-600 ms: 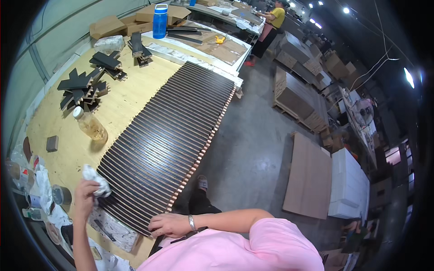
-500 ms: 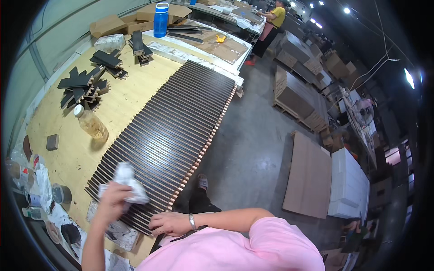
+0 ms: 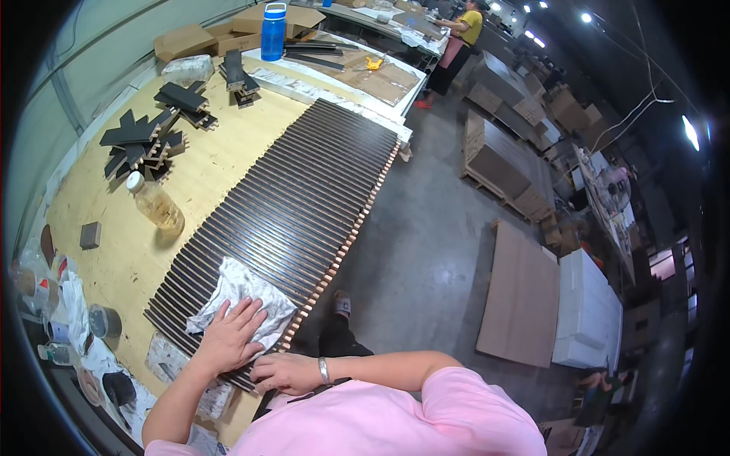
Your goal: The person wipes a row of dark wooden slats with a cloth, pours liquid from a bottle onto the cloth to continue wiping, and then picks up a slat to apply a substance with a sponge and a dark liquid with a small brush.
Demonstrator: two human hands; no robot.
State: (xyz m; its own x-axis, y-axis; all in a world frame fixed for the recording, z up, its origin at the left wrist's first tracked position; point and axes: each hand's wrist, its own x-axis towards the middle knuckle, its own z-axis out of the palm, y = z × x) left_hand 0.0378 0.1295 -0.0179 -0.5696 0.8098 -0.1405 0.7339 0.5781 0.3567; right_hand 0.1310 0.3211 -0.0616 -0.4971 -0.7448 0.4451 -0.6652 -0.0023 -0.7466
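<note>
A row of dark slats [image 3: 281,190] lies side by side on the pale board, pale ends showing along the right edge. Over the near slats is spread a white cloth [image 3: 255,292] with faint grey marks. My left hand [image 3: 232,338] lies flat on it, fingers stretched out and apart, pressing the cloth down. At the near corner of the row, my right hand [image 3: 285,374], a silver bracelet at its wrist, curls its fingers over the slat ends. Its fingertips are partly hidden.
A bottle of yellowish liquid [image 3: 156,204] stands left of the slats, near a small block [image 3: 90,235]. Stacked short dark pieces [image 3: 141,140] lie beyond. A blue bottle [image 3: 273,34] stands at the far end. Jars and rags [image 3: 104,322] line the left edge. A co-worker [image 3: 460,38] stands far off.
My left hand has come down and rightward with the cloth, which was bunched and is now spread over the slats. Its fingers have opened out flat. My right hand stays in place.
</note>
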